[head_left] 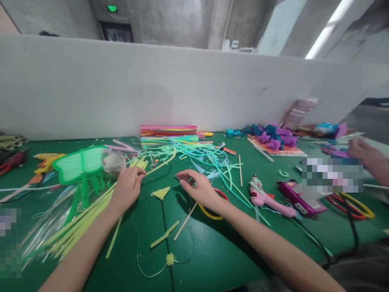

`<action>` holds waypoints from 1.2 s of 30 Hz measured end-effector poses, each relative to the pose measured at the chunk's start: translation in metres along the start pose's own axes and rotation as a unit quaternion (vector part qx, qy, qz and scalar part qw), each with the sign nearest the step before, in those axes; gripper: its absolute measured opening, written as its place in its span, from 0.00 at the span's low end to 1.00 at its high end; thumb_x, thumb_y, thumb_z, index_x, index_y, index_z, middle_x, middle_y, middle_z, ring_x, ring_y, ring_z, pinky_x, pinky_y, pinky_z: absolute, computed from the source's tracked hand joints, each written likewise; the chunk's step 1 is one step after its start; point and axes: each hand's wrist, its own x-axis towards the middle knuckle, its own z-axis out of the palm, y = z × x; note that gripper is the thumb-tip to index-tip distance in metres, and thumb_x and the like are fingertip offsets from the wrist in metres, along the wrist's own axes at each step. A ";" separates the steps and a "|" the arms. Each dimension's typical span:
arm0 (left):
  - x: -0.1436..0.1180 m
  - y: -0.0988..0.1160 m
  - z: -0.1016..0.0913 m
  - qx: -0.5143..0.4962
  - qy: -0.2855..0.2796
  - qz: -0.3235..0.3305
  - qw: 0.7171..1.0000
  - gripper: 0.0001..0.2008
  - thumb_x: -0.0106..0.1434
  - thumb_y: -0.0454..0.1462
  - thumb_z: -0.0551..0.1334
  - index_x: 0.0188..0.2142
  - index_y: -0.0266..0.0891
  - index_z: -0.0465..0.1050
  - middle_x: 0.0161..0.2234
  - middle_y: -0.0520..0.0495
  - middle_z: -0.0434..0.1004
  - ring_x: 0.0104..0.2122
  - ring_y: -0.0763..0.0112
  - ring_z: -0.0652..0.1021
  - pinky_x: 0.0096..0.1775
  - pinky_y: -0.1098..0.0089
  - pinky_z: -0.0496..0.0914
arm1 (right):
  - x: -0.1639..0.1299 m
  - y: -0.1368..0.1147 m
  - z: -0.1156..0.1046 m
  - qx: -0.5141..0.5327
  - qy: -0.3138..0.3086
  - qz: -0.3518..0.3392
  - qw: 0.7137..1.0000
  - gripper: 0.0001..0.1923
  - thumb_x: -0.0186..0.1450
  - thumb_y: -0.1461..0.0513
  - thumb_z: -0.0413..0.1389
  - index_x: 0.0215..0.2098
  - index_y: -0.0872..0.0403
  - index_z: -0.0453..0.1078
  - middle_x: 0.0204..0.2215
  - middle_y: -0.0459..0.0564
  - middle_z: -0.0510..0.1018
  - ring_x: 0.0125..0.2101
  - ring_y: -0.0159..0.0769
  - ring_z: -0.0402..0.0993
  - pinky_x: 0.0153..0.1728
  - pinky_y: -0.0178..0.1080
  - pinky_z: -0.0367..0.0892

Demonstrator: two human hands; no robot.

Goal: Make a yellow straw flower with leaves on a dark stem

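My left hand [129, 184] is closed at the end of a curved yellow pipe cleaner [164, 163], beside a bundle of yellow pipe cleaners [80, 223]. Across from it, my right hand [197, 187] has its thumb and fingers curled close together; a tiny dark bit shows at the fingertips, too small to name. Between and below my hands lies a thin dark rod [165, 217] bearing a yellow triangular piece [161, 193], a crossing yellow strip [164, 235] and a small yellow knot [170, 259]. Clear thread loops out from the knot. A wooden stick [185, 222] rests near my right wrist.
A green winged shape [82, 164] and a yellow glue gun [48, 162] lie left. Multicoloured pipe cleaners [168, 132] are piled by the partition [182, 89]. On the right are pink [267, 199] and purple [300, 198] glue guns with cables, and another person's hand [363, 150].
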 end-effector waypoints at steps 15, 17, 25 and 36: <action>-0.004 0.059 -0.011 -0.294 -0.208 -0.095 0.928 0.16 0.62 0.49 0.58 0.40 0.42 0.77 0.40 0.47 0.79 0.43 0.60 0.75 0.46 0.63 0.67 | -0.001 -0.008 0.004 -0.148 -0.024 -0.149 0.977 0.08 0.65 0.63 0.57 0.42 0.54 0.73 0.37 0.51 0.78 0.40 0.37 0.68 0.42 0.40 0.64; -0.003 0.060 -0.013 -0.327 -0.227 -0.105 0.911 0.17 0.62 0.49 0.59 0.43 0.42 0.76 0.41 0.47 0.80 0.43 0.61 0.76 0.46 0.65 0.67 | -0.001 -0.009 0.006 -0.198 -0.020 -0.206 0.958 0.07 0.65 0.62 0.57 0.41 0.54 0.74 0.36 0.51 0.77 0.40 0.38 0.67 0.41 0.40 0.63; 0.001 0.062 -0.022 -0.406 -0.287 -0.132 0.857 0.15 0.60 0.47 0.62 0.41 0.41 0.77 0.41 0.49 0.80 0.41 0.63 0.76 0.43 0.69 0.67 | -0.001 -0.017 0.006 -0.385 -0.027 -0.339 0.858 0.09 0.68 0.66 0.51 0.34 0.57 0.72 0.33 0.51 0.75 0.38 0.37 0.63 0.33 0.40 0.55; -0.001 0.065 -0.024 -0.468 -0.324 -0.205 0.797 0.20 0.58 0.49 0.63 0.43 0.37 0.76 0.31 0.49 0.74 0.28 0.71 0.70 0.29 0.72 0.65 | -0.003 -0.022 0.010 -0.395 -0.009 -0.333 0.856 0.10 0.68 0.65 0.50 0.31 0.56 0.71 0.30 0.50 0.74 0.35 0.37 0.62 0.32 0.41 0.50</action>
